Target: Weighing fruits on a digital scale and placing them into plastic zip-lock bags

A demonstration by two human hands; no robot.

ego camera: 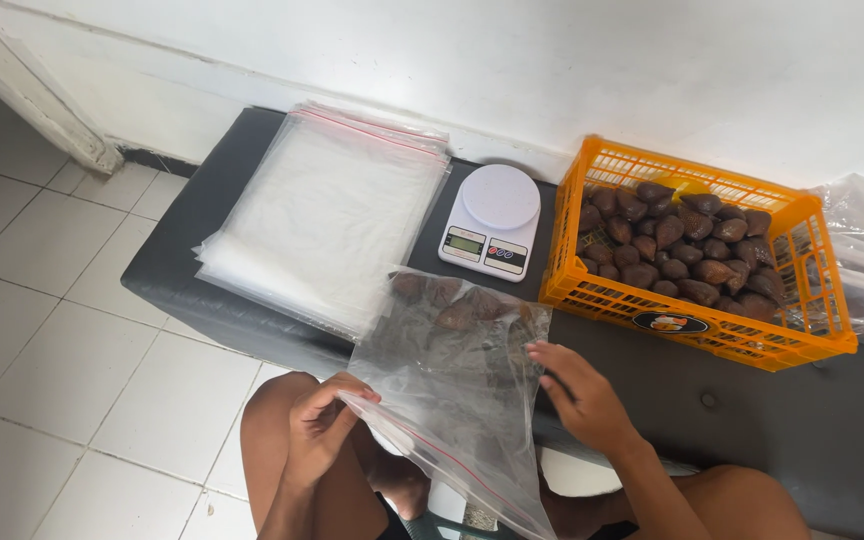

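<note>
- Bare knees at the bottom edge of the frame, person seated behind a dark padded bench.
- Left hand, lower centre-left: fingers curled shut, pinching the near edge of a clear zip bag with a red seal line.
- Right hand, lower centre-right: fingers loosely spread and open, tips touching the bag's right edge; not clamped on it.
- Bag lies tilted across the bench's front edge, centre of the frame; several brown scaly fruits sit in its far end.
- White digital kitchen scale, upper centre, just beyond the bag, round platform bare.
- Stack of empty clear bags, upper centre-left, beside the scale.
- Orange plastic crate, upper right, filled with more brown fruits; near the right hand, not touching.
- More clear plastic at the far right edge; contents unclear.
- White tiled floor at left, white wall along the top.
</note>
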